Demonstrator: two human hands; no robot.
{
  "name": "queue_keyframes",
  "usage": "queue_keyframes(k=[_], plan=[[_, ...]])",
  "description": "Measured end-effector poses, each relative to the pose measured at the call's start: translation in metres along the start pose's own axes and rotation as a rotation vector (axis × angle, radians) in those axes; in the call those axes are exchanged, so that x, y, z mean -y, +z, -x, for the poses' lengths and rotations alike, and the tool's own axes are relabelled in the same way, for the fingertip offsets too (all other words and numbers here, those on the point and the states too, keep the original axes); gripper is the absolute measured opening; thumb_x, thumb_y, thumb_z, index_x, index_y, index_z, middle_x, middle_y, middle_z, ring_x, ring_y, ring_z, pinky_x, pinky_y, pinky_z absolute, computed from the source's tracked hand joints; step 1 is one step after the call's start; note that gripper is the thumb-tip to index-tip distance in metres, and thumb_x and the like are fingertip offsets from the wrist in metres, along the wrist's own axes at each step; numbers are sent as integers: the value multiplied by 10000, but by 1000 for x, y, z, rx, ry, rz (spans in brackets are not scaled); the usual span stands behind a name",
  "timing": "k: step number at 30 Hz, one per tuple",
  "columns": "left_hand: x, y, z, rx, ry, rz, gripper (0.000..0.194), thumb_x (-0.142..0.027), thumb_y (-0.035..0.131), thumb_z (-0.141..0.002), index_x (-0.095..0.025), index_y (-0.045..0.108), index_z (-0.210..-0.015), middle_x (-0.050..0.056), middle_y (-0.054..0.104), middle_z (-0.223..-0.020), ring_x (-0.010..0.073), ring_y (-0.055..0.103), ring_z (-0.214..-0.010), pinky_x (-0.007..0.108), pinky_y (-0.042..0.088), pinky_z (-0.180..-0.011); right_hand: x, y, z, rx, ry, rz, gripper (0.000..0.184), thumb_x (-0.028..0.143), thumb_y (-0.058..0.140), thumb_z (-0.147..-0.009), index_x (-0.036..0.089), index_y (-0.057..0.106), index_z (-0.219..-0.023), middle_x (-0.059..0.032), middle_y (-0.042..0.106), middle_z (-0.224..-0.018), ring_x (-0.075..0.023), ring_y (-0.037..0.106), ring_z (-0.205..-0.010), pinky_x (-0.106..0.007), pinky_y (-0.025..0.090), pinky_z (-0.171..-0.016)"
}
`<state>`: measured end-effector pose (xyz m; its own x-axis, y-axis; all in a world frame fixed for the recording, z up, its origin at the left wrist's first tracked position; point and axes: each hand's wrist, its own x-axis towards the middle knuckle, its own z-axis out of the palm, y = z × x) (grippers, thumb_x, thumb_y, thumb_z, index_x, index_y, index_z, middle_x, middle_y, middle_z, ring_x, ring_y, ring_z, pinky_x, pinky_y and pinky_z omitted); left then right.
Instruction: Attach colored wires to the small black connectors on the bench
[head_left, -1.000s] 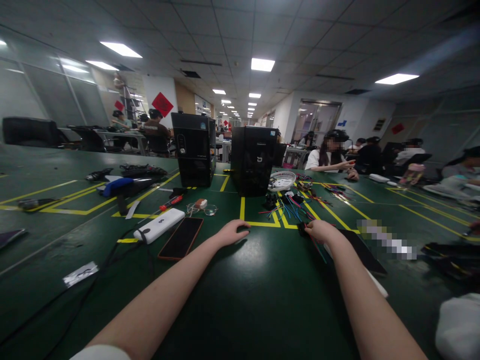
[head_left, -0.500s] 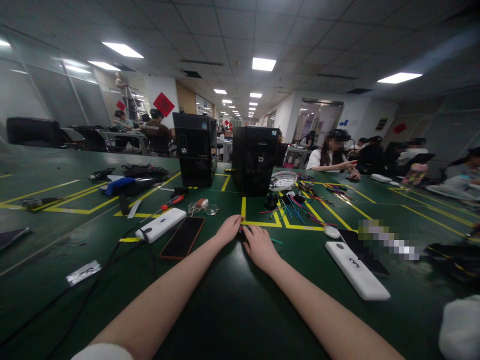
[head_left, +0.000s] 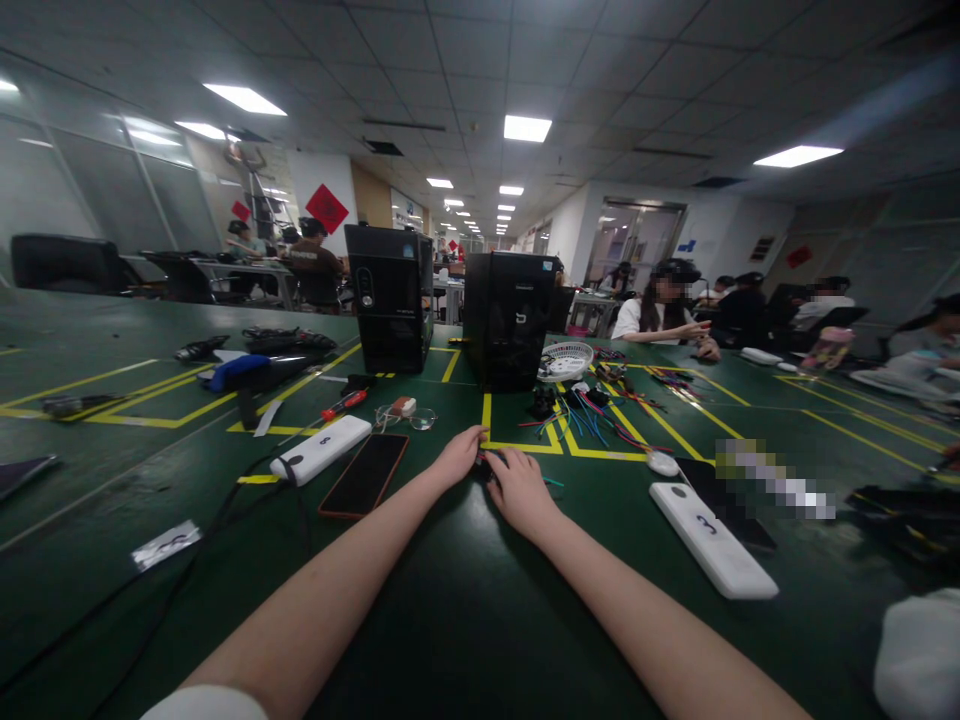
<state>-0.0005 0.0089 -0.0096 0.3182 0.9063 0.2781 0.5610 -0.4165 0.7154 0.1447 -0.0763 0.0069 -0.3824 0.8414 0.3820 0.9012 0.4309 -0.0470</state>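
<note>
Power bank marked "3" (head_left: 712, 540) lies on the green surface (head_left: 442, 650), right of both hands. Phone (head_left: 365, 475) rests to their left. Fingers of the left hand (head_left: 457, 457) and right hand (head_left: 520, 488) are closed on a small dark connector (head_left: 484, 463) between them, mostly hidden; a green wire (head_left: 553, 482) emerges past the right hand. Beyond lie loose coloured wires (head_left: 592, 418), then a white slatted basket (head_left: 579, 354) beside a black computer tower (head_left: 504, 330).

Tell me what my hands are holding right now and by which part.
Your left hand and right hand appear to hold a small dark piece between them, a green wire showing beyond the right; which part each grips is hidden.
</note>
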Motion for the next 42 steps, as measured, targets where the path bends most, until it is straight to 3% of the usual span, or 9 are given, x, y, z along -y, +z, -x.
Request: queue_keyframes(k=[7,11,19,34,38,42], plan=[[-6,-2,1,19,-55,-227,394,-181,232,-881,-244,457,-1199,30,581,-1155,204,484,-1126,528,178,-1033,0,2,-3,-50,-3,-10,385,300,536,-782,216,493,-1156,-104,510,-1113,-237,426,-1065,-385,311,-889],[-3,-2,3,4,-33,-168,388,-189,223,-890,-235,477,-1180,28,585,-1145,190,482,-1128,487,193,-1044,-3,6,-4,-105,-40,-14,337,209,502,-791,211,512,-1128,-97,521,-1099,-222,428,-1052,-373,305,-894],[6,-1,2,-46,64,3,330,-217,391,-846,-150,514,-1144,74,608,-1090,184,541,-1036,314,397,-937,-15,11,-6,-150,-25,-14,395,62,438,-736,210,545,-1086,-107,505,-1153,-232,379,-1123,-386,286,-914],[0,1,5,-10,110,-119,327,-235,337,-873,-152,569,-1089,74,612,-1091,190,540,-1030,319,389,-930,-10,6,-4,-184,-106,-80,336,151,468,-779,186,531,-1107,-92,532,-1118,-210,417,-1083,-387,302,-930],[1,1,4,-13,90,-28,300,-221,367,-863,-162,574,-1072,71,612,-1084,183,543,-1031,319,390,-940,-10,7,-4,-184,-95,-77,322,145,480,-777,190,537,-1091,-83,534,-1111,-206,422,-1070,-375,314,-917],[6,-1,1,30,96,233,298,-191,458,-824,-145,539,-1107,85,607,-1088,166,551,-1030,310,401,-941,-12,7,-5,-199,-64,-64,231,182,486,-803,201,571,-1017,-78,550,-1065,-203,442,-1039,-373,329,-889]])
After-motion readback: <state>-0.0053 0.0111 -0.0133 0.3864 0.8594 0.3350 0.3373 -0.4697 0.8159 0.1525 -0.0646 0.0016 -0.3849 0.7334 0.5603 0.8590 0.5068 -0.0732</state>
